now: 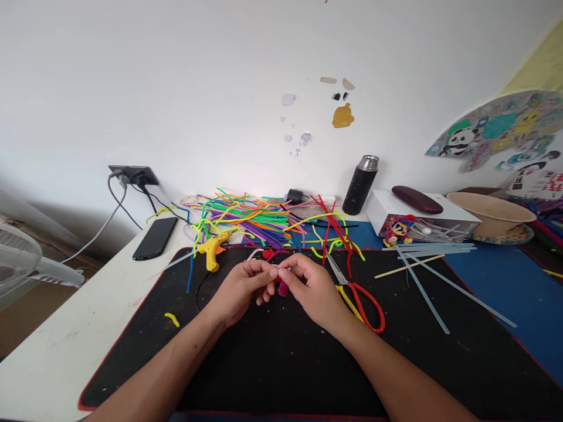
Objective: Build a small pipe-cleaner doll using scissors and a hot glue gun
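Observation:
My left hand [246,288] and my right hand [314,291] meet above the black mat [272,363], thumbs and fingertips pinched together. Between them is a small fuzzy magenta and red pipe-cleaner piece [283,288], partly hidden by the fingers. Just right of my right hand lie scissors [358,298] with red and yellow handles, blades pointing away. A yellow hot glue gun [212,251] rests beyond my left hand. Behind both hands spreads a heap of coloured pipe cleaners [259,223], with red ones [336,223] at its right.
A black phone [155,239] lies at left; a yellow scrap [172,319] is on the mat. At the back stand a black flask [360,186] and a white box [382,208]. A small colourful figure [399,231] stands before it, near translucent glue sticks [424,293]. A fan [21,258] is far left.

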`<state>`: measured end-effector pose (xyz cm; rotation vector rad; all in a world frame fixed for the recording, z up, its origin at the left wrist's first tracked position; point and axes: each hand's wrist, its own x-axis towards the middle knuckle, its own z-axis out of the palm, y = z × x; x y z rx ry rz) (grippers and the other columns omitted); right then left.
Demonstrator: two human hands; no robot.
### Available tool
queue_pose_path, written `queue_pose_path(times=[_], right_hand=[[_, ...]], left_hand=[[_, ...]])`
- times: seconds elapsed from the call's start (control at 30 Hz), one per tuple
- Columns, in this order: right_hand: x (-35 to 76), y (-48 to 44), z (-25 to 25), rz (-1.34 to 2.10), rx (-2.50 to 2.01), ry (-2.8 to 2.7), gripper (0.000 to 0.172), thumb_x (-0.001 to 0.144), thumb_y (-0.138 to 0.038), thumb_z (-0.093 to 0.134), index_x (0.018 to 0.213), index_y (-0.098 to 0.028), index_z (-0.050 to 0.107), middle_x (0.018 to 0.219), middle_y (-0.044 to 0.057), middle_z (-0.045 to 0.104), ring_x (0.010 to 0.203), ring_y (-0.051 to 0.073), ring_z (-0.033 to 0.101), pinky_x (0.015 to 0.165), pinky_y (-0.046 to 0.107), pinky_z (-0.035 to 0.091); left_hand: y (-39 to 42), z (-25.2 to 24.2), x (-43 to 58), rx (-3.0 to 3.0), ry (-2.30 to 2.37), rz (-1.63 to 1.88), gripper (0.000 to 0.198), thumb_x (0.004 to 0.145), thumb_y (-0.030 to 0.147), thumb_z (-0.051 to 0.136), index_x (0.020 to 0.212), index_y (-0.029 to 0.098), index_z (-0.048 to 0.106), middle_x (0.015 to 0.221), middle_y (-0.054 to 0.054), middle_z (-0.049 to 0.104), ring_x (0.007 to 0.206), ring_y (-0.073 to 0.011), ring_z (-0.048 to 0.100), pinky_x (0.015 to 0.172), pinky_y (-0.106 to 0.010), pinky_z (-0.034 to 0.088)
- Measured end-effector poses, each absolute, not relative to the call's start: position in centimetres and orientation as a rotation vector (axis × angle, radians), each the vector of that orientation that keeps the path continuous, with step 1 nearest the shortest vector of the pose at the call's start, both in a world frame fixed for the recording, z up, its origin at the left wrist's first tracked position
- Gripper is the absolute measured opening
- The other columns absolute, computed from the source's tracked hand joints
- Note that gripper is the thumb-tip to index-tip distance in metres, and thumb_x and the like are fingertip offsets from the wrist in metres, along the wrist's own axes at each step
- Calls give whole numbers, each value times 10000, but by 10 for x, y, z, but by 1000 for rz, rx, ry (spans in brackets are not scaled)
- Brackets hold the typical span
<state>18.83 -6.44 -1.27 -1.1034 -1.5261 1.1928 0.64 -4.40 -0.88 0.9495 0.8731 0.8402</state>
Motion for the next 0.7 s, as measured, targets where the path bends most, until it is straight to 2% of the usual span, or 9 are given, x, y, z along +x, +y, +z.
queue_pose_path(times=[0.13,0.27,0.37,0.53,0.7], right_hand=[[193,-57,-9,1436,-1040,-1207,429,921,-584,704,1113,-201,699,566,-76,544,408,81,402,401,218,262],[204,-47,-5,1407,-1015,-847,603,815,-663,776,1167,-181,691,613,-64,576,376,54,373,377,202,183],[205,-45,-4,1361,-1022,-847,591,811,-663,783,1137,-178,698,609,-62,572,375,52,383,376,199,174],[194,-53,-8,1402,-1032,-1077,513,844,-619,772,1091,-177,690,568,-84,536,374,60,373,367,202,245],[192,-57,-7,1368,-1059,-1213,406,888,-575,723,989,-185,676,531,-98,496,378,64,383,379,200,293]], left_hand=[[-32,-8,-2,841,881,973,425,631,452,991,767,122,760,576,0,659,445,-64,536,397,-148,380],[-15,-5,-17,605,918,1323,463,508,356,1036,809,124,771,571,49,613,466,-32,512,390,-105,346],[-15,-5,-18,645,919,1265,460,522,369,1031,799,119,761,578,33,627,459,-47,522,378,-121,339],[-32,-7,-5,866,851,980,412,677,445,970,773,125,729,593,-1,655,447,-75,543,393,-160,351],[-37,-6,-1,908,847,902,436,679,480,965,790,128,732,593,-2,660,449,-75,544,396,-158,343]])
